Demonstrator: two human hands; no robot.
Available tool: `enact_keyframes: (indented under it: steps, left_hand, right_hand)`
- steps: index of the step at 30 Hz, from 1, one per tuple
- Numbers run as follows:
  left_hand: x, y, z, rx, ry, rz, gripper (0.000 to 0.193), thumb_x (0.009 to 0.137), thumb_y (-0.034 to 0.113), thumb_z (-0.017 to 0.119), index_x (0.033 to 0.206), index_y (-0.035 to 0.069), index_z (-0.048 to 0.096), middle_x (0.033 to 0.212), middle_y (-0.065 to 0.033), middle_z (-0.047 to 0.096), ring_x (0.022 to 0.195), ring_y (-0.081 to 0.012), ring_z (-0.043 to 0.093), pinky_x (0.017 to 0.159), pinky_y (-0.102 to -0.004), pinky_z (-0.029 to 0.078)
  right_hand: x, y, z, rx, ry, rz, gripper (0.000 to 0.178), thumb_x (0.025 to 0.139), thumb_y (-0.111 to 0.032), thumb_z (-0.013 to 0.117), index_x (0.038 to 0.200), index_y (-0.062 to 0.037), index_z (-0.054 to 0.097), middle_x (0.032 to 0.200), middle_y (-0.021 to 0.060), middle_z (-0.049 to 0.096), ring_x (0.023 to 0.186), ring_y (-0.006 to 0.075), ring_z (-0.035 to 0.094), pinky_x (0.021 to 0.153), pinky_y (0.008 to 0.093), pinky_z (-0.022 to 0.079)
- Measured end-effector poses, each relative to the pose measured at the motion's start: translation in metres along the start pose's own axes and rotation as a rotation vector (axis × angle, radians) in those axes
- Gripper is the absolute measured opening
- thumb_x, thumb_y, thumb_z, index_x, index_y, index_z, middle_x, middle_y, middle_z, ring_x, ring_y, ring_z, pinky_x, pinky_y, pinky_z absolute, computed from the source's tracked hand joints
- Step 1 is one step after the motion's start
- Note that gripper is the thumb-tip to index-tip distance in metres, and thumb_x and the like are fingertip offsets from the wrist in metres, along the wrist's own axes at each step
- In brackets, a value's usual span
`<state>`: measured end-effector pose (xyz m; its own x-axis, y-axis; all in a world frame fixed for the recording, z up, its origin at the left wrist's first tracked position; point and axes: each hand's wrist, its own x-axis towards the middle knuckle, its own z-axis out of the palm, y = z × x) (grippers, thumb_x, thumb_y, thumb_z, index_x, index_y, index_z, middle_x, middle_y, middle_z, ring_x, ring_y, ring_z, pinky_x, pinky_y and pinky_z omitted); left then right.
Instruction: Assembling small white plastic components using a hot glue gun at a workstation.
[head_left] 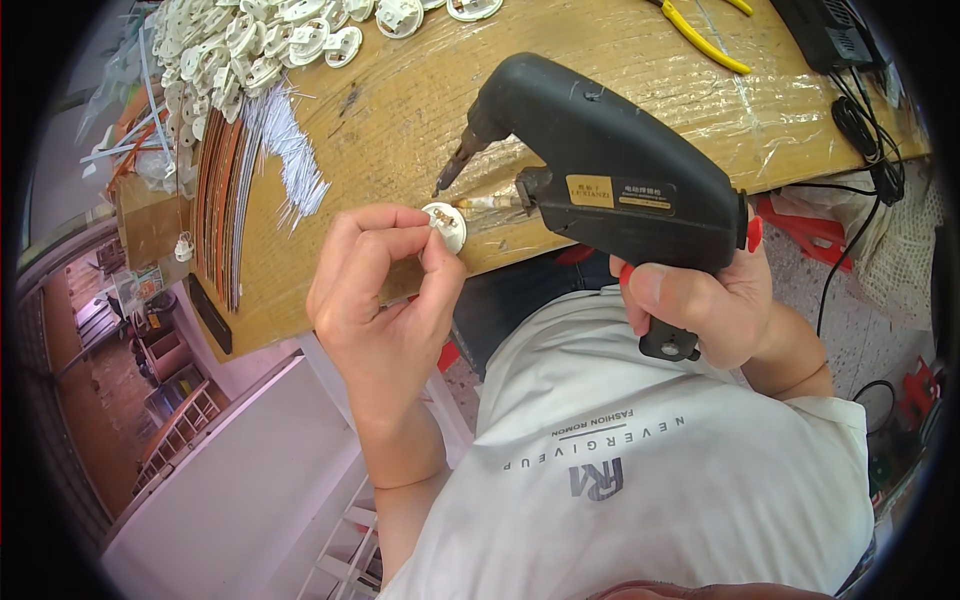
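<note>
My left hand pinches a small round white plastic part with copper-coloured metal contacts on its face. My right hand is wrapped round the grip of a black electric soldering gun, a thumb and finger near its red trigger. The gun points left, and its dark metal nozzle is just above the white part. Below the nozzle, the gun's soldering tip reaches toward the part's right edge. Whether the tip touches the contacts I cannot tell.
A heap of similar white parts covers the table's far left. Nearer lie bundles of brown and grey wires and short white wires. Yellow-handled pliers lie at the back, a black power box with coiled cable at far right.
</note>
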<state>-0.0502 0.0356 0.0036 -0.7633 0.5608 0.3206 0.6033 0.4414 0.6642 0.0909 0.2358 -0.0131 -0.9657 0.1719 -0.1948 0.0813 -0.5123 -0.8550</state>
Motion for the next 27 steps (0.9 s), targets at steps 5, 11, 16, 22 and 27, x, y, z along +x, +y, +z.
enact_keyframes:
  steps: [5, 11, 16, 22, 27]
  left_hand:
    - [0.0, 0.0, 0.0, 0.007, 0.002, 0.004, 0.011, 0.078, -0.014, 0.071, 0.084, -0.005, 0.067, 0.092, -0.0102, 0.069, 0.07, -0.0109, 0.067, 0.059, -0.024, 0.056]
    - [-0.001, 0.001, 0.0, -0.012, 0.003, -0.025, 0.009, 0.079, -0.013, 0.072, 0.085, -0.006, 0.068, 0.093, -0.0112, 0.069, 0.076, -0.013, 0.065, 0.065, -0.0249, 0.054]
    - [-0.008, 0.001, -0.006, -0.016, 0.03, -0.04, 0.008, 0.084, -0.012, 0.07, 0.089, -0.006, 0.068, 0.097, -0.0122, 0.069, 0.085, -0.0144, 0.064, 0.074, -0.0255, 0.052]
    - [-0.027, 0.002, -0.051, -0.414, 0.362, -0.248, 0.006, 0.098, -0.001, 0.066, 0.101, -0.002, 0.062, 0.101, -0.0135, 0.068, 0.084, -0.0154, 0.064, 0.075, -0.0271, 0.053]
    - [-0.062, -0.036, -0.136, -0.234, 0.373, -0.242, 0.008, 0.1, 0.004, 0.065, 0.104, -0.003, 0.063, 0.084, -0.0091, 0.069, 0.077, -0.0159, 0.065, 0.073, -0.0281, 0.053]
  right_hand:
    - [-0.002, 0.001, 0.001, 0.074, 0.052, 0.056, 0.012, 0.088, -0.001, 0.064, 0.099, -0.0001, 0.064, 0.078, -0.0009, 0.063, 0.067, 0.0055, 0.053, 0.06, 0.0245, 0.043]
    - [0.0, -0.001, 0.003, 0.092, 0.048, 0.037, 0.01, 0.089, -0.002, 0.062, 0.098, 0.0014, 0.064, 0.076, 0.002, 0.063, 0.061, 0.0085, 0.056, 0.057, 0.0255, 0.046]
    - [-0.004, -0.01, 0.011, 0.002, 0.09, 0.044, 0.031, 0.088, -0.016, 0.063, 0.11, 0.0064, 0.063, 0.089, 0.0105, 0.066, 0.063, 0.0161, 0.062, 0.057, 0.0287, 0.05]
    - [0.01, -0.012, 0.02, -0.111, 0.292, -0.208, 0.053, 0.09, -0.037, 0.056, 0.113, 0.0109, 0.054, 0.068, 0.0126, 0.057, 0.05, 0.0197, 0.057, 0.047, 0.0299, 0.049]
    - [0.024, -0.016, 0.001, -0.045, 0.192, -0.262, 0.048, 0.099, -0.031, 0.046, 0.119, 0.012, 0.052, 0.068, 0.0131, 0.056, 0.051, 0.0188, 0.055, 0.051, 0.0286, 0.051]
